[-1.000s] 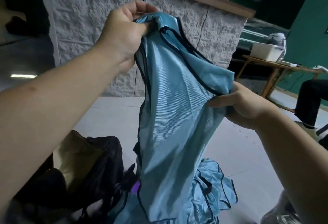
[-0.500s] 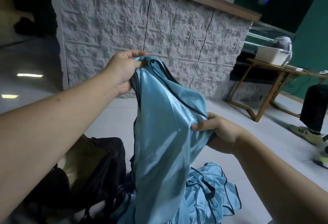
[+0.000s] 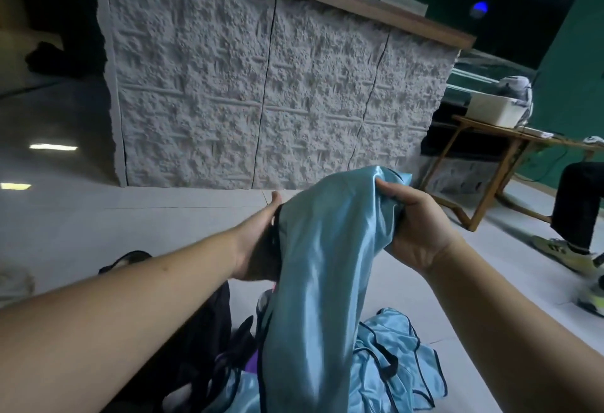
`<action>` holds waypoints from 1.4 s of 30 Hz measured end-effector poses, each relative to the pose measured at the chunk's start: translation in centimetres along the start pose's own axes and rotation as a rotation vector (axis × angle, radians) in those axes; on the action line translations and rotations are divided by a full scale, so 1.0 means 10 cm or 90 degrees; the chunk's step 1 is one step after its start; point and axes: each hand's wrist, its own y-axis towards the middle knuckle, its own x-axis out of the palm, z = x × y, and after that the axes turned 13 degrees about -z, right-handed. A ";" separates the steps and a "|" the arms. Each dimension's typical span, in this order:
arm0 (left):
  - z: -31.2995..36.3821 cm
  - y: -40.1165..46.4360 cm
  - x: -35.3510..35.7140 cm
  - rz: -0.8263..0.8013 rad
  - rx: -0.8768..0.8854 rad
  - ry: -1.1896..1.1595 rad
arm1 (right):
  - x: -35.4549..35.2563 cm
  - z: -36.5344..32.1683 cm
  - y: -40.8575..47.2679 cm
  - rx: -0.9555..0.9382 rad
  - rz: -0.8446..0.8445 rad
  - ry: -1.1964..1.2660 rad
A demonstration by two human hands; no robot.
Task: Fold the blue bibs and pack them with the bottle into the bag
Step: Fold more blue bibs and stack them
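Holding the blue bib [image 3: 327, 265] mid-air over the floor, right hand [image 3: 415, 226] pinching its top edge, left hand [image 3: 261, 242] gripping the other side: level both corners, pull taut, then fold.

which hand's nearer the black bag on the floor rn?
Left. The left hand holds the blue bib just above the black bag; the right hand grips the bib's far side, farther off.
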 end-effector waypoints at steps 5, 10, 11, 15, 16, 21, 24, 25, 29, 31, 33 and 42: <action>-0.04 0.03 0.17 -0.120 0.085 0.000 | -0.02 -0.06 0.01 -0.003 0.068 -0.006; 0.03 0.06 0.15 -0.171 0.071 0.208 | -0.08 -0.11 0.08 -0.001 0.144 -0.129; 0.04 0.08 0.14 -0.137 0.070 0.250 | -0.11 -0.13 0.09 -0.004 0.160 -0.158; 0.11 0.06 0.13 -0.056 0.101 0.259 | -0.18 -0.21 0.06 0.031 0.193 -0.219; 0.13 0.05 0.13 -0.054 0.111 0.234 | -0.19 -0.22 0.05 0.045 0.195 -0.210; 0.20 -0.01 0.21 -0.078 0.134 0.123 | -0.12 -0.11 0.00 0.035 0.125 -0.050; 0.24 -0.03 0.22 -0.077 0.141 0.094 | -0.12 0.07 -0.01 -0.001 0.035 -0.007; 0.26 -0.05 0.21 -0.072 0.141 0.090 | -0.14 0.14 -0.01 0.012 -0.002 -0.022; 0.29 -0.07 0.17 -0.030 0.132 0.091 | -0.22 0.28 -0.03 0.097 -0.154 -0.099; 0.31 -0.08 0.13 -0.008 0.117 0.098 | -0.16 0.25 -0.03 0.116 -0.130 -0.128; 0.35 -0.08 0.10 0.012 0.109 0.113 | -0.15 0.21 0.01 0.123 -0.054 -0.136; 0.42 -0.07 0.10 0.092 0.007 0.078 | -0.10 0.22 0.13 0.217 0.213 -0.141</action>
